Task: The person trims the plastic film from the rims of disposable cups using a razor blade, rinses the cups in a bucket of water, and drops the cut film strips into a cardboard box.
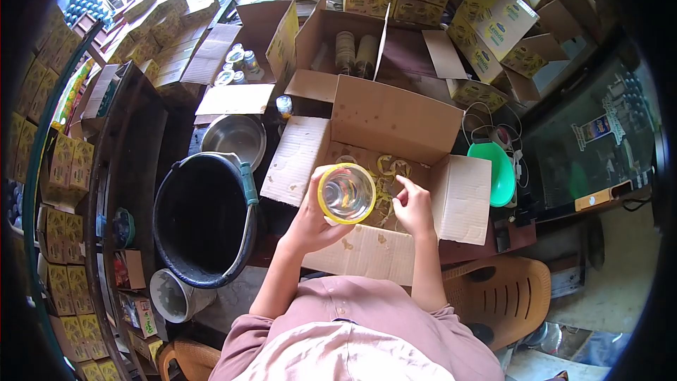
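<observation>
A clear round container with a yellow rim [346, 193] sits in my left hand [314, 220], its open mouth toward me. The fingers wrap around its side. To the right of it is my right hand [415, 209], index finger stretched out and thumb apart from it, with nothing visible between them. Both hands are over an open cardboard box [395, 114] with its flaps folded out. Yellow rings and strips [384, 194] lie on the box's bottom, partly hidden by the container and my right hand.
Left of the box are a large black bucket [204, 222], a steel basin [233, 140] and a grey pail [173, 296]. A green bowl [493, 175] stands at the right, near cables. Behind, another carton [303, 46] holds cylindrical stacks. A brown plastic chair [504, 296] is at lower right.
</observation>
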`<action>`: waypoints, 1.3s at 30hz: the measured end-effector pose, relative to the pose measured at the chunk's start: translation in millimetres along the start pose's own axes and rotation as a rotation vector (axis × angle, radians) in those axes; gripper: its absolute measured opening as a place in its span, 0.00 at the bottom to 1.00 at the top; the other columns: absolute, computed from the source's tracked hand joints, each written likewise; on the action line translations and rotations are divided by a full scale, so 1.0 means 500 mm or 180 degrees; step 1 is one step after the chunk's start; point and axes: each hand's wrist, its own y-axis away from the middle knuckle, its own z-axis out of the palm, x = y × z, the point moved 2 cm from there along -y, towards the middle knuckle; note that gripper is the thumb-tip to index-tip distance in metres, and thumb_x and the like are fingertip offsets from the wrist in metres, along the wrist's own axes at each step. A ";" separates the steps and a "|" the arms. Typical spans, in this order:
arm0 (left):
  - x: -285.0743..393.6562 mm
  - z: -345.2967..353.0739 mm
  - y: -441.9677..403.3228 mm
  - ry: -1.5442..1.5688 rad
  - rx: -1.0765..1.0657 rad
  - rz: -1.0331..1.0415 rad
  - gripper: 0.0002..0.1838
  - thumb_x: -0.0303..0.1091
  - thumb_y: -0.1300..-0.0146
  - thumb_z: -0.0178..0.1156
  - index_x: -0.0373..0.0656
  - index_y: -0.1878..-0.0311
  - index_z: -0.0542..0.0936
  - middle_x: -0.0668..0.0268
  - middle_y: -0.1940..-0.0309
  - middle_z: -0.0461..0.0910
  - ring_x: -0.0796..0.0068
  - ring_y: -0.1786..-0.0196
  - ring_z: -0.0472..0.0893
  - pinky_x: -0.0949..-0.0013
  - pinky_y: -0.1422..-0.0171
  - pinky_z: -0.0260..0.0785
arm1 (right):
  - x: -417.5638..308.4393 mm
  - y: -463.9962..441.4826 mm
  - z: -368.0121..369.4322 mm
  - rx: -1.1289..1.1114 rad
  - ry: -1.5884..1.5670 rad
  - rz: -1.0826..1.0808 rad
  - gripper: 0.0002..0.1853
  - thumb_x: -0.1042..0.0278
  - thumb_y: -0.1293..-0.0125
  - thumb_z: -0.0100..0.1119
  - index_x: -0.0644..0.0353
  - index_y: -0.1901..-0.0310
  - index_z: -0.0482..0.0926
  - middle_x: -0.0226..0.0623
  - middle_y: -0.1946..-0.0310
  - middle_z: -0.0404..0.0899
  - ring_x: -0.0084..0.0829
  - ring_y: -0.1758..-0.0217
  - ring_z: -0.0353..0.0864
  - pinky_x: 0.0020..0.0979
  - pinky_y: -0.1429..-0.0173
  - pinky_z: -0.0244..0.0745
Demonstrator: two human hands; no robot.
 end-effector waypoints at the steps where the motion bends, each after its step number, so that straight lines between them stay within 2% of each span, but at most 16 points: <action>1: 0.003 -0.001 -0.001 -0.0078 -0.0032 -0.0003 0.43 0.27 0.56 0.68 0.40 0.39 0.52 0.53 0.47 0.62 0.59 0.45 0.67 0.62 0.41 0.61 | -0.010 0.003 -0.007 0.0065 -0.0274 0.0078 0.19 0.81 0.53 0.58 0.63 0.55 0.76 0.38 0.77 0.77 0.28 0.77 0.76 0.26 0.67 0.74; 4: 0.010 -0.004 -0.002 -0.0215 -0.0077 -0.0082 0.43 0.28 0.56 0.68 0.40 0.39 0.52 0.52 0.47 0.62 0.58 0.44 0.67 0.62 0.41 0.61 | -0.013 0.008 -0.010 0.0293 -0.1095 0.0205 0.13 0.80 0.50 0.61 0.63 0.61 0.78 0.29 0.77 0.77 0.15 0.76 0.74 0.18 0.69 0.71; 7: 0.012 -0.005 -0.001 -0.0149 -0.0035 -0.0178 0.43 0.28 0.56 0.68 0.40 0.39 0.52 0.51 0.47 0.61 0.58 0.45 0.67 0.61 0.41 0.62 | 0.005 0.009 0.000 0.0542 -0.1941 0.0251 0.10 0.80 0.49 0.61 0.63 0.62 0.78 0.28 0.77 0.77 0.15 0.75 0.74 0.18 0.67 0.71; 12: 0.028 -0.014 -0.005 -0.0019 -0.0081 -0.0078 0.45 0.28 0.58 0.69 0.40 0.38 0.51 0.51 0.46 0.60 0.58 0.45 0.68 0.62 0.41 0.62 | -0.022 0.008 -0.023 0.0730 -0.2049 0.0127 0.09 0.80 0.47 0.60 0.62 0.63 0.77 0.26 0.75 0.76 0.14 0.71 0.74 0.17 0.65 0.71; 15: 0.032 -0.019 -0.005 0.0086 -0.0077 -0.0149 0.47 0.25 0.59 0.68 0.39 0.37 0.50 0.57 0.47 0.67 0.67 0.45 0.70 0.65 0.40 0.62 | -0.056 0.010 -0.040 0.0718 -0.2058 0.0017 0.09 0.80 0.47 0.61 0.63 0.63 0.77 0.26 0.75 0.75 0.14 0.71 0.73 0.17 0.65 0.70; 18: 0.033 -0.024 0.002 0.0144 0.0087 -0.0139 0.47 0.25 0.60 0.68 0.40 0.37 0.50 0.58 0.48 0.67 0.68 0.45 0.71 0.66 0.40 0.61 | -0.063 0.007 -0.034 0.0897 -0.1910 -0.0207 0.08 0.81 0.48 0.61 0.63 0.64 0.78 0.29 0.76 0.76 0.17 0.73 0.75 0.18 0.66 0.71; 21: 0.035 -0.039 0.003 0.0399 0.0098 -0.0181 0.47 0.28 0.60 0.70 0.40 0.37 0.52 0.55 0.45 0.61 0.65 0.45 0.69 0.65 0.41 0.62 | -0.100 0.007 -0.037 0.0595 -0.0280 -0.0784 0.08 0.82 0.50 0.61 0.64 0.66 0.78 0.33 0.76 0.77 0.21 0.73 0.77 0.20 0.67 0.72; 22: 0.043 -0.053 0.003 -0.0020 0.0177 -0.0029 0.44 0.28 0.61 0.71 0.40 0.40 0.55 0.56 0.46 0.63 0.65 0.46 0.69 0.66 0.42 0.62 | -0.100 0.008 -0.027 0.0619 -0.0708 -0.0638 0.08 0.83 0.51 0.61 0.63 0.67 0.79 0.36 0.76 0.77 0.24 0.74 0.78 0.22 0.69 0.73; 26: 0.053 -0.099 0.025 0.0116 0.0759 0.0347 0.41 0.25 0.64 0.71 0.41 0.45 0.59 0.55 0.49 0.66 0.65 0.46 0.70 0.67 0.43 0.63 | -0.106 0.011 -0.007 0.0682 -0.0700 -0.0687 0.09 0.83 0.51 0.61 0.64 0.66 0.79 0.36 0.75 0.77 0.24 0.75 0.79 0.23 0.70 0.73; 29: 0.036 -0.138 0.058 0.0019 0.1240 0.0338 0.41 0.21 0.65 0.69 0.44 0.44 0.60 0.56 0.50 0.66 0.65 0.48 0.71 0.63 0.44 0.66 | -0.096 0.010 0.019 0.0701 -0.0913 -0.0587 0.09 0.84 0.51 0.61 0.64 0.66 0.79 0.34 0.75 0.77 0.23 0.73 0.78 0.22 0.69 0.74; 31: 0.034 -0.168 0.075 0.0302 0.1556 0.0381 0.41 0.22 0.59 0.66 0.50 0.40 0.57 0.56 0.50 0.66 0.65 0.46 0.70 0.62 0.42 0.65 | -0.108 0.015 0.025 0.0661 -0.0790 -0.0580 0.10 0.83 0.51 0.61 0.63 0.66 0.79 0.33 0.75 0.77 0.21 0.73 0.78 0.22 0.66 0.74; 34: 0.036 -0.229 0.106 0.1445 0.2411 -0.0043 0.31 0.31 0.47 0.61 0.45 0.41 0.59 0.59 0.49 0.66 0.65 0.41 0.66 0.55 0.37 0.59 | -0.120 0.018 0.039 0.0639 -0.0795 -0.0578 0.10 0.82 0.52 0.62 0.62 0.65 0.79 0.32 0.75 0.76 0.21 0.73 0.77 0.22 0.66 0.74; 35: 0.031 -0.240 0.118 0.2320 0.2916 -0.0059 0.28 0.32 0.45 0.59 0.42 0.42 0.60 0.59 0.50 0.66 0.65 0.41 0.65 0.53 0.35 0.56 | -0.121 0.019 0.043 0.0627 -0.0800 -0.0578 0.10 0.82 0.51 0.62 0.62 0.65 0.79 0.32 0.75 0.76 0.20 0.73 0.77 0.22 0.66 0.74; 37: 0.015 -0.280 0.150 0.4162 0.3428 0.0092 0.23 0.28 0.45 0.55 0.40 0.45 0.62 0.58 0.49 0.67 0.63 0.41 0.65 0.56 0.36 0.59 | -0.120 0.019 0.049 0.0622 -0.0809 -0.0571 0.10 0.82 0.51 0.62 0.62 0.65 0.79 0.32 0.75 0.76 0.20 0.73 0.77 0.22 0.66 0.74; 38: -0.012 -0.292 0.174 0.5311 0.3536 0.0206 0.21 0.32 0.44 0.55 0.37 0.48 0.64 0.58 0.49 0.67 0.62 0.42 0.66 0.54 0.35 0.57 | -0.123 0.021 0.050 0.0585 -0.0839 -0.0512 0.09 0.82 0.50 0.62 0.63 0.65 0.78 0.31 0.74 0.76 0.19 0.72 0.77 0.22 0.65 0.74; 39: -0.018 -0.299 0.189 0.5609 0.3866 -0.0045 0.19 0.36 0.41 0.54 0.38 0.50 0.66 0.57 0.51 0.70 0.60 0.44 0.69 0.53 0.37 0.60 | -0.130 0.023 0.052 0.0584 -0.0878 -0.0505 0.09 0.82 0.50 0.61 0.63 0.65 0.78 0.31 0.74 0.76 0.19 0.72 0.77 0.22 0.65 0.74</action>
